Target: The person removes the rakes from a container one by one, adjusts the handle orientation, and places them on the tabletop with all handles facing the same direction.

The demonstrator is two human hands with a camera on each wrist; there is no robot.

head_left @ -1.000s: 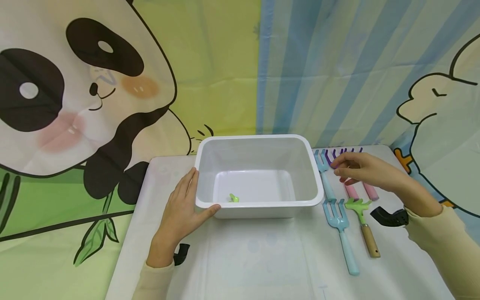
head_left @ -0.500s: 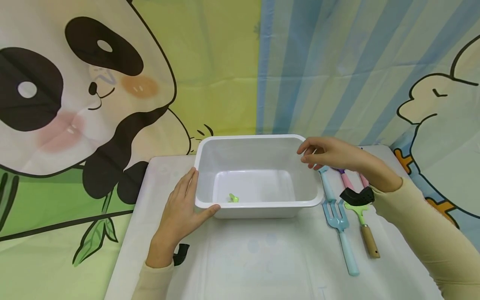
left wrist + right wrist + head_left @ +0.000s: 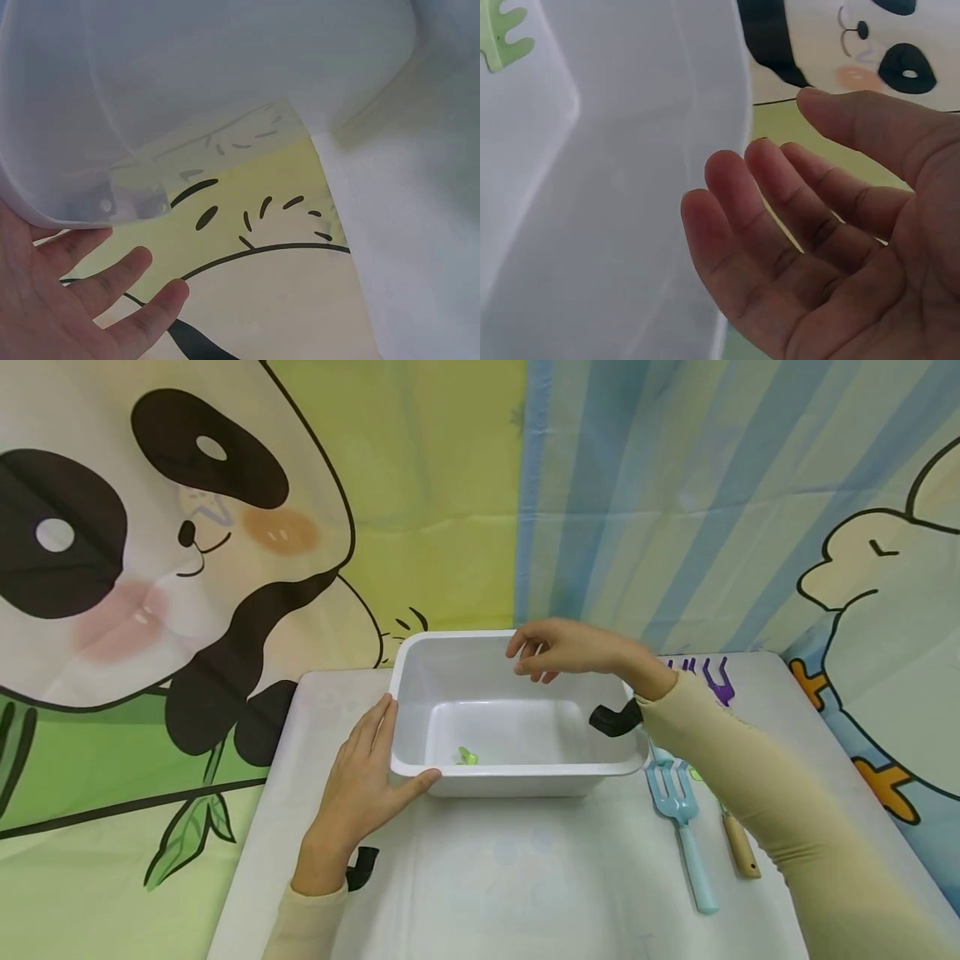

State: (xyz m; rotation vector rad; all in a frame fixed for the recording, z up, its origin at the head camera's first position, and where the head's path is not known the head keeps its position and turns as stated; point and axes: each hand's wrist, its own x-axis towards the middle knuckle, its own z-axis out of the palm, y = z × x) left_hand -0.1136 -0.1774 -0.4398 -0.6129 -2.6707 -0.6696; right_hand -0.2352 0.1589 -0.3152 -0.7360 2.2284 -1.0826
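A white plastic bin [image 3: 525, 769] stands at the back of the table. My left hand [image 3: 367, 785] rests against its left side with straight fingers, the thumb lying over the front rim. In the left wrist view, that hand's fingers [image 3: 124, 281] extend under the bin's edge. My right hand [image 3: 562, 647] hovers over the right part of the bin, fingers loosely bent; the right wrist view shows a bare palm [image 3: 855, 315]. Near the bin's front wall lies a small green pronged tool head [image 3: 506, 41], partly hidden in the head view.
Right of the bin lie a light blue hand fork [image 3: 686, 827], a green-headed tool with a wooden handle [image 3: 740, 847] and purple-pronged forks [image 3: 722, 685], partly covered by the right sleeve [image 3: 765, 785]. A printed curtain [image 3: 450, 527] hangs behind the white table [image 3: 510, 877].
My right hand has moved left from above the tools to over the bin, holding nothing. Its sleeve now covers some tools. The left hand and bin have stayed put.
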